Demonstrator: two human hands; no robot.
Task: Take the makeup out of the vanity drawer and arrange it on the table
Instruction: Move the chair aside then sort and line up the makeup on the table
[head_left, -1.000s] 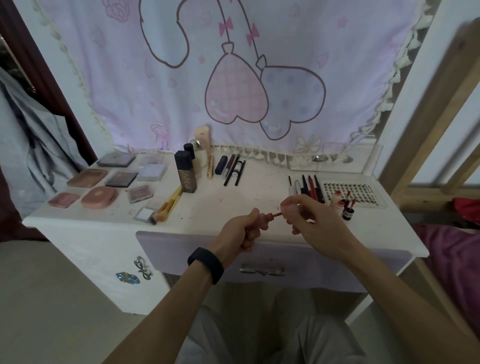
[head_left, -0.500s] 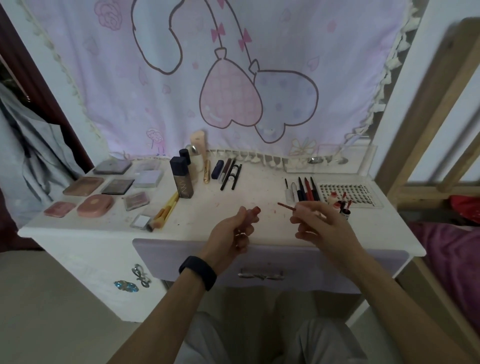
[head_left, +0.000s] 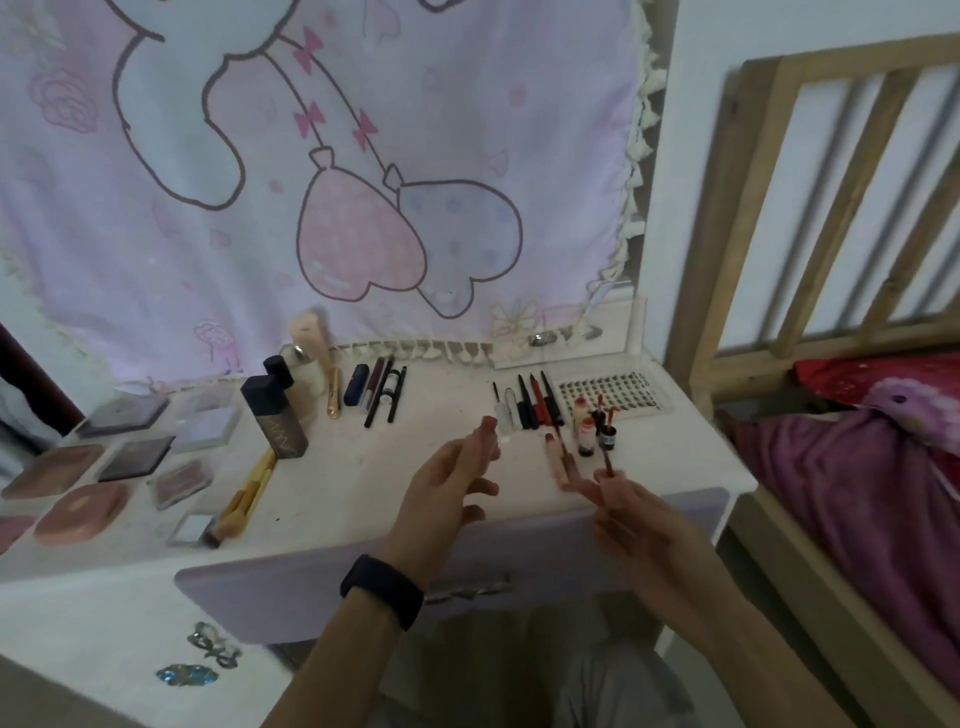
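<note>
Two hands hold an opened lip gloss above the surface (head_left: 363, 483), lower centre of the frame.
The left hand (head_left: 447, 493) pinches the lip-gloss tube (head_left: 489, 427) at its fingertips, the other fingers loose. The right hand (head_left: 631, 519) grips the red applicator wand (head_left: 607, 460), tip up, near the small bottles (head_left: 586, 434).

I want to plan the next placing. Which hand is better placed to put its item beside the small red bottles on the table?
Right, probably. The right hand pinches a thin red wand just in front of the small red bottles; the left hand is farther to their left.
</note>
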